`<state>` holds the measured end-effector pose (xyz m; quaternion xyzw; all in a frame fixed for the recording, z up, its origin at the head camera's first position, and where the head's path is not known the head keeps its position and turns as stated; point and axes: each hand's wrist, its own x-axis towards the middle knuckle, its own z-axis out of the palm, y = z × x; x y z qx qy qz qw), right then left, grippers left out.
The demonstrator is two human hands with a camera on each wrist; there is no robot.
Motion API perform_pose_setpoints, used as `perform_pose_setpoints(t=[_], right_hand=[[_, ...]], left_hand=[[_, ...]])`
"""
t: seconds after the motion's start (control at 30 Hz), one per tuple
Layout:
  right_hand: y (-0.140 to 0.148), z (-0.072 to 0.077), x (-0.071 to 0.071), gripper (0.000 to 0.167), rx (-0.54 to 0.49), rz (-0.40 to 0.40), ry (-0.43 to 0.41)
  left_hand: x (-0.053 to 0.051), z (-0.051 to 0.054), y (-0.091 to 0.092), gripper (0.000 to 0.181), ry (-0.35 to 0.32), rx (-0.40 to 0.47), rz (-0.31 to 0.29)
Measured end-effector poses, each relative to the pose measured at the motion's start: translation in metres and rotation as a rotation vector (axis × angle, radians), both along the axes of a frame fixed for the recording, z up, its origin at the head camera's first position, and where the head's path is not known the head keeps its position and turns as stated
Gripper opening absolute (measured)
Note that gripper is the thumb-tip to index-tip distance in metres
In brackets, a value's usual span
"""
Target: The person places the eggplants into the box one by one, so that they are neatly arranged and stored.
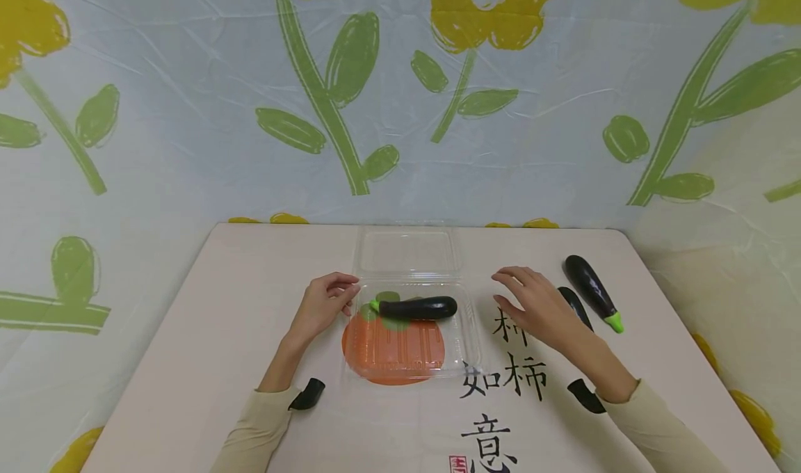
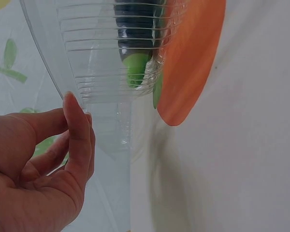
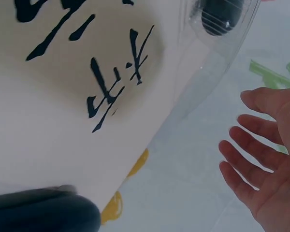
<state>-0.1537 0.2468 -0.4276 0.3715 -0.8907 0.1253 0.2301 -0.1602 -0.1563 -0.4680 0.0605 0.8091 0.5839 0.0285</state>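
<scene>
The bench (image 1: 219,320) has a pale top bearing an orange fruit print (image 2: 198,72) and black characters (image 1: 526,377). A clear plastic container (image 1: 472,348) sits near the middle of the bench, partly over the fruit print, with its lid (image 1: 407,252) folded open toward the far edge. One dark eggplant (image 1: 419,308) lies on its side within the container, roughly parallel to the far edge, its green stem end toward the bench's left edge.

The hands are apart, one at each side of the container. The left hand (image 1: 328,300) has its fingers bent close to the thumb at the container's left rim; whether they pinch the rim cannot be determined. The right hand (image 1: 528,302) holds nothing; its fingers are spread and slightly bent, and it is raised above the bench to the right of the container.

A second eggplant (image 1: 588,282) lies near the far right corner, green end toward the near edge. A third eggplant (image 1: 574,306) lies just beside it, partly hidden by the right hand and forearm.

Beyond the far edge hangs a pale flower-patterned cloth (image 1: 188,111).
</scene>
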Motion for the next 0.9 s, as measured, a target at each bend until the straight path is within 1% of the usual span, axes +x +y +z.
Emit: perform_pose_setpoints(t=[0.4, 0.6, 0.7, 0.73, 0.8, 0.83, 0.87, 0.9], right_hand=[[0.037, -0.006, 0.004, 0.041, -0.066, -0.074, 0.013], [0.066, -0.012, 0.003, 0.043, -0.110, -0.098, 0.005], [0.081, -0.017, 0.001, 0.041, -0.120, -0.096, 0.001], [0.085, -0.019, 0.001, 0.039, -0.124, -0.093, -0.001], [0.094, -0.023, -0.001, 0.028, -0.133, -0.081, -0.005], [0.099, -0.026, -0.002, 0.030, -0.136, -0.074, -0.009], [0.103, -0.028, -0.002, 0.037, -0.141, -0.067, -0.010], [0.107, -0.030, -0.003, 0.038, -0.146, -0.063, -0.013]], left_hand=[[-0.001, -0.001, 0.000, 0.026, 0.002, -0.003, 0.004], [0.004, -0.004, 0.007, 0.026, 0.009, -0.004, 0.030], [0.007, -0.005, 0.011, 0.026, 0.009, -0.002, 0.046], [0.008, -0.005, 0.012, 0.026, 0.010, -0.001, 0.051], [0.010, -0.006, 0.015, 0.027, 0.012, -0.003, 0.061], [0.010, -0.007, 0.016, 0.027, 0.012, -0.003, 0.066], [0.011, -0.007, 0.017, 0.027, 0.014, -0.003, 0.072], [0.012, -0.007, 0.019, 0.027, 0.015, -0.004, 0.076]])
